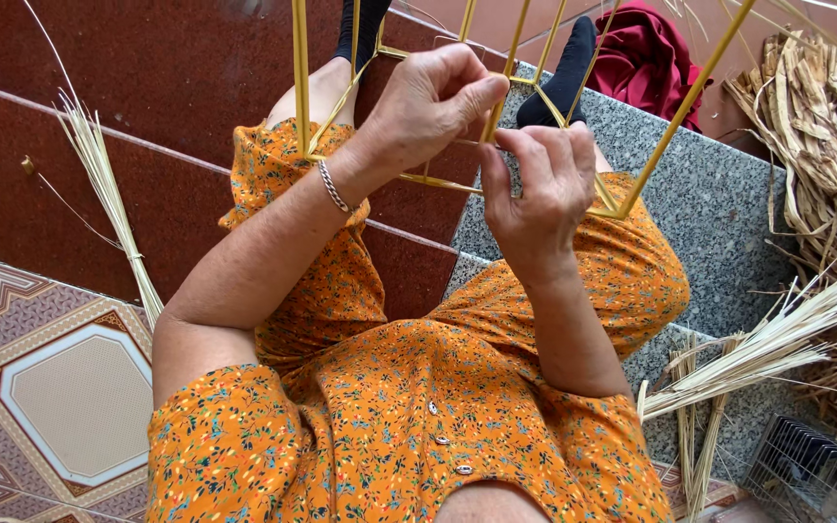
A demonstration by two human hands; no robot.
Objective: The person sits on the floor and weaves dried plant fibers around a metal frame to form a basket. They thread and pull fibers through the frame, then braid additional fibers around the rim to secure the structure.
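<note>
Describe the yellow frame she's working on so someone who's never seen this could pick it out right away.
Start from the orange floral dress and follow both arms up to the hands. The left hand and right hand grip a yellow wire frame resting over the knees. Unlike the loose pale straw bundles nearby, it is rigid, bright yellow and straight-barred.

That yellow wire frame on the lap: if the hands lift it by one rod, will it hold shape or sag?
The yellow wire frame probably holds shape: its rods run straight and meet at firm corners. It looks light, being thin open rods with nothing filling them. It may tip easily, since the left hand and right hand both steady it.
</note>
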